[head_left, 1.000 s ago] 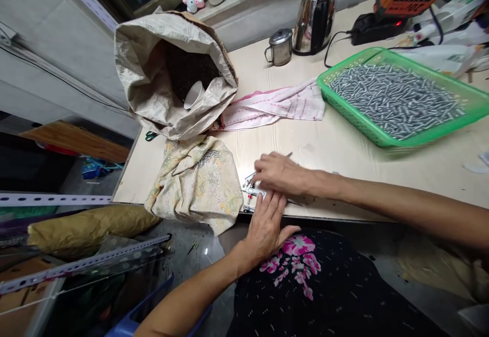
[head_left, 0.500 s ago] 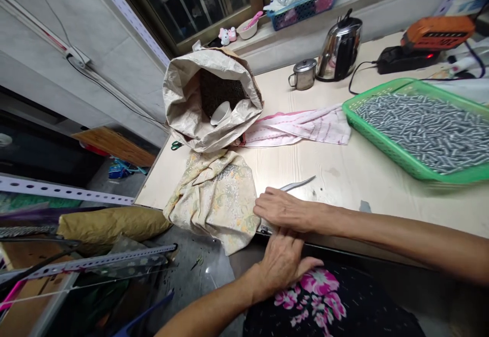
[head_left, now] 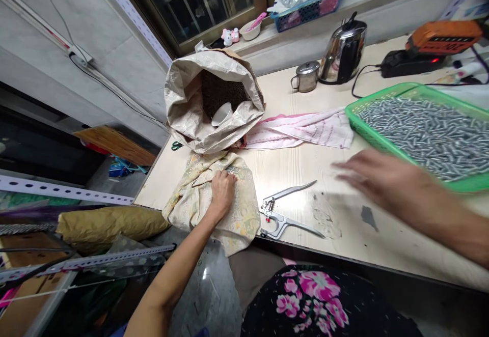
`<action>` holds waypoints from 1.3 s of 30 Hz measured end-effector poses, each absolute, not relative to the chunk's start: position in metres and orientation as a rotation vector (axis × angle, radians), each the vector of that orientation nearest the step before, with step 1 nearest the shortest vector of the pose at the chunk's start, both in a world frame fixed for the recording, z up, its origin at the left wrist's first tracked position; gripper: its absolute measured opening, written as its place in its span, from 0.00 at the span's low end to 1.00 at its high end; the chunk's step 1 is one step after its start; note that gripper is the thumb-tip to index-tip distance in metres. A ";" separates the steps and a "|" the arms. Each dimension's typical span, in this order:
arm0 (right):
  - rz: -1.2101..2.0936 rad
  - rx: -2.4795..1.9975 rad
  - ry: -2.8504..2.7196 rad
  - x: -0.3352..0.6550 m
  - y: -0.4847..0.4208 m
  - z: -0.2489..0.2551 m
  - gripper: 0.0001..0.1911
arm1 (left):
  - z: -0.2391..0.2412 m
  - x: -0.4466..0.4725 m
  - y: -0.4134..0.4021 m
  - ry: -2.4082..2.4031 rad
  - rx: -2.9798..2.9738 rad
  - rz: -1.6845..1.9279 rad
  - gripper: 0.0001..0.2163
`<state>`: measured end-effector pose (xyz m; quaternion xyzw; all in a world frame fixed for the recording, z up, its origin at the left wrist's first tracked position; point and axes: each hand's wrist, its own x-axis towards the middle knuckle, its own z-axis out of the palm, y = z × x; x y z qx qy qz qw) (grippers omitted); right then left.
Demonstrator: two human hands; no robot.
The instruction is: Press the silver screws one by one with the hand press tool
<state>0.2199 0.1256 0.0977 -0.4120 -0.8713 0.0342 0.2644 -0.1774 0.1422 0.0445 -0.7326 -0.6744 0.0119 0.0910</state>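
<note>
My left hand [head_left: 222,190] rests on a yellow patterned cloth [head_left: 244,215], its fingers curled down at a small heap of metal pieces [head_left: 233,169]. What the fingertips hold, if anything, is hidden. Blurred by motion, my right hand [head_left: 367,171] hovers over the table in front of the green basket [head_left: 367,132], which is full of small silvery metal pins [head_left: 428,128]. Between the hands lie silver spring-loaded pliers [head_left: 280,222], handles spread and pointing right, touched by neither hand.
Behind the cloth, an open woven sack [head_left: 183,92] holds dark small pieces and a white cup [head_left: 222,115]. A pink-white towel [head_left: 305,131], metal mug [head_left: 306,77], kettle [head_left: 342,52] and orange battery [head_left: 443,36] stand or lie farther back. The table's front edge [head_left: 344,260] is near my lap.
Both hands have left the pliers, which now lie uncovered. My left hand moved up and left onto the cloth's metal pieces; my right hand moved right and up toward the green basket.
</note>
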 end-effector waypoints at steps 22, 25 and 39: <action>0.010 -1.021 -2.659 0.151 0.083 0.034 0.12 | 0.076 -0.093 0.070 -3.349 -2.324 -1.377 0.17; -0.054 -1.005 -2.642 0.150 0.081 0.036 0.12 | 0.066 -0.080 0.061 -3.497 -2.123 -1.480 0.18; 0.018 -1.034 -2.692 0.150 0.082 0.030 0.11 | 0.064 -0.074 0.070 -3.741 -2.081 -0.901 0.13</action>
